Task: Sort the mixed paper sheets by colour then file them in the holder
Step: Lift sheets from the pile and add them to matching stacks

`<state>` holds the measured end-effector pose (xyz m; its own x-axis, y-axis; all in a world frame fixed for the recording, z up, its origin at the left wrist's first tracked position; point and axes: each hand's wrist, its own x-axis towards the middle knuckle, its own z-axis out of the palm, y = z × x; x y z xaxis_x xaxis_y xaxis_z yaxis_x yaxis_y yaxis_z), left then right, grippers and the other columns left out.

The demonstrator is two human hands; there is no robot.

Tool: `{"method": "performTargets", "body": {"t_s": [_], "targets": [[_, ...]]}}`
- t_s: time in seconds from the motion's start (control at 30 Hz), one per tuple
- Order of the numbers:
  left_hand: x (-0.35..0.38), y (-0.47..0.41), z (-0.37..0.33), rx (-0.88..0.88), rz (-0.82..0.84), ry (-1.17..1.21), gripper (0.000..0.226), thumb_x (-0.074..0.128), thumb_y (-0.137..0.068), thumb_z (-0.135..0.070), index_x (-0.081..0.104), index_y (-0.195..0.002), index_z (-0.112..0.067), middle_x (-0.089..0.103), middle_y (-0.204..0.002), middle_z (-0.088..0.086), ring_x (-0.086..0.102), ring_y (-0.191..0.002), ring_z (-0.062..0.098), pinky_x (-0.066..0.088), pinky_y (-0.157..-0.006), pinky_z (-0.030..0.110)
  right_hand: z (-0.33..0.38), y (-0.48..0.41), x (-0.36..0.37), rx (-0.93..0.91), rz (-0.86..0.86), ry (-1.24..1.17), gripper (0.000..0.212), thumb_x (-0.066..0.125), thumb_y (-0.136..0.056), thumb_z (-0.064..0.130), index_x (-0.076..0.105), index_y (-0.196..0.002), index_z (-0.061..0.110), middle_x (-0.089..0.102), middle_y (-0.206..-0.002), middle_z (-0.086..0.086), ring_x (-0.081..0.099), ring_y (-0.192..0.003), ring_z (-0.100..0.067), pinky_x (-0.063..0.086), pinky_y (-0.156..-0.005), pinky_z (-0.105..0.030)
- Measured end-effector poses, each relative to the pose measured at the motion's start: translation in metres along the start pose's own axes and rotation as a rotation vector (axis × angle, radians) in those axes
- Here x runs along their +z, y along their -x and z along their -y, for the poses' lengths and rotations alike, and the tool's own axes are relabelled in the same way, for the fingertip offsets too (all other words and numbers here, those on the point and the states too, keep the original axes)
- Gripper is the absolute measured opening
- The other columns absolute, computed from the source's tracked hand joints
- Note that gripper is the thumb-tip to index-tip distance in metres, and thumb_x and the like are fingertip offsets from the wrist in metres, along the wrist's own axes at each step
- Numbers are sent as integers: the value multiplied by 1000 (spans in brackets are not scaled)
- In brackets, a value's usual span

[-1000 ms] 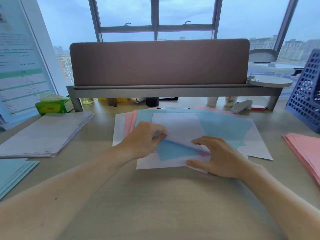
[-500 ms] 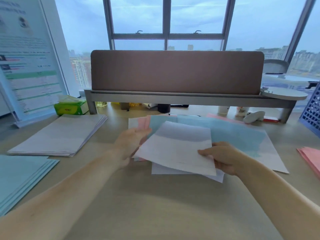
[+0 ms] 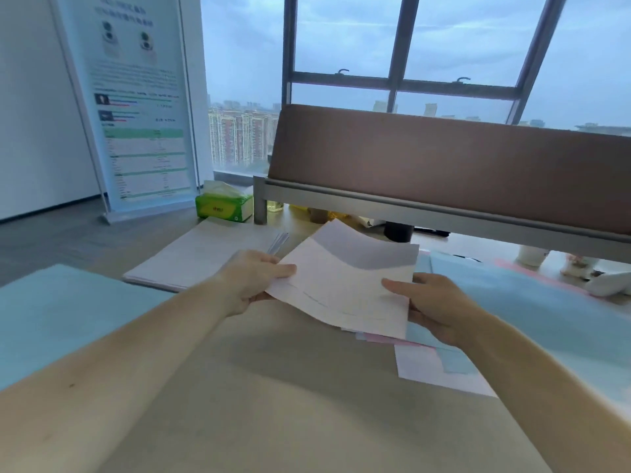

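Observation:
A white sheet (image 3: pixel 345 285) hangs curved above the desk, held by both hands. My left hand (image 3: pixel 252 281) pinches its left edge and my right hand (image 3: pixel 433 305) grips its right edge. Under and to the right lies the mixed pile (image 3: pixel 532 308) of blue, pink and white sheets. A stack of white sheets (image 3: pixel 205 257) lies on the desk to the left, just beyond my left hand. A stack of blue sheets (image 3: pixel 58 315) lies at the near left. The holder is out of view.
A green tissue box (image 3: pixel 223 206) stands behind the white stack. A brown screen on a grey metal shelf (image 3: pixel 444 216) closes the back of the desk, with small items under it. A poster stand (image 3: pixel 136 107) stands on the floor at the left.
Both hands lifted the white sheet off the mixed pile and carried it left toward the white stack. The view turned left, so the blue holder and the pink stack left the frame.

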<state>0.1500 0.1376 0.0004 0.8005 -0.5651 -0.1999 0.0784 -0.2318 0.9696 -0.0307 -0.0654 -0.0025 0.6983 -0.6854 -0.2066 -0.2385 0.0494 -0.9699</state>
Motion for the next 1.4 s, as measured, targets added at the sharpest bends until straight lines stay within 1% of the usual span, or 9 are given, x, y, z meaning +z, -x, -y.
{"method": "performTargets", "body": {"t_s": [0.07, 0.17, 0.37, 0.5, 0.6, 0.73, 0.87, 1.07, 1.4], "targets": [[-34, -4, 1, -8, -21, 9, 19, 75, -90, -12, 68, -103, 0, 74, -83, 14, 67, -52, 16, 51, -48, 27, 11, -9, 37, 18, 36, 32, 27, 73, -89, 19, 65, -110, 4, 73, -105, -8, 72, -87, -22, 61, -64, -29], [-89, -18, 7, -25, -108, 19, 21, 80, -86, -11, 67, -103, -9, 76, -97, 15, 74, -75, 23, 60, -66, 33, 26, -23, 93, -4, 83, 46, 21, 74, -88, 10, 67, -106, 1, 75, -100, -10, 73, -80, -18, 59, -57, -24], [-182, -46, 24, -37, -214, -85, 30, 79, -84, -5, 71, -113, -5, 73, -107, 15, 68, -80, 21, 50, -49, 19, 42, -46, 194, 30, 179, 40, 19, 77, -83, 2, 63, -95, 7, 72, -91, -8, 71, -77, -20, 58, -54, -28], [-210, -63, 31, -48, -259, -110, 25, 80, -82, 0, 71, -103, -12, 73, -106, 14, 70, -96, 30, 59, -82, 37, 42, -66, 232, 39, 173, 64, 27, 81, -78, -1, 63, -97, 8, 71, -93, -8, 71, -81, -21, 61, -66, -31], [-215, -72, 35, -60, -263, -95, 30, 79, -80, 7, 69, -98, -14, 72, -106, 14, 71, -98, 32, 59, -91, 43, 41, -79, 245, 59, 137, 89, 36, 84, -75, 3, 59, -99, 9, 67, -96, -8, 69, -87, -23, 61, -75, -34], [-219, -80, 42, -77, -251, -118, 24, 80, -86, -14, 69, -108, -10, 67, -109, 13, 69, -85, 29, 58, -63, 32, 33, -88, 246, 29, 132, 181, 30, 86, -77, 13, 59, -92, 12, 65, -94, -2, 64, -82, -18, 57, -59, -26], [-219, -89, 52, -48, -286, -184, 23, 71, -94, -33, 70, -108, -15, 68, -111, 13, 66, -101, 33, 57, -89, 41, 25, -93, 246, 7, 139, 268, 27, 85, -78, 16, 66, -97, 10, 71, -99, -4, 70, -88, -22, 59, -63, -29], [-196, -101, 45, 111, -435, -314, 21, 58, -101, -33, 64, -113, -18, 63, -105, 2, 57, -99, 23, 43, -84, 31, 23, -110, 256, -66, 106, 312, 39, 83, -81, 24, 66, -114, 12, 71, -110, -3, 67, -99, -23, 56, -91, -39], [-196, -118, 48, 216, -505, -619, 24, 60, -100, -28, 68, -118, -13, 68, -117, 6, 61, -108, 23, 46, -94, 33, 28, -124, 248, -150, -11, 588, 50, 80, -79, 43, 63, -115, 13, 67, -110, -6, 63, -98, -24, 55, -90, -42]]}}
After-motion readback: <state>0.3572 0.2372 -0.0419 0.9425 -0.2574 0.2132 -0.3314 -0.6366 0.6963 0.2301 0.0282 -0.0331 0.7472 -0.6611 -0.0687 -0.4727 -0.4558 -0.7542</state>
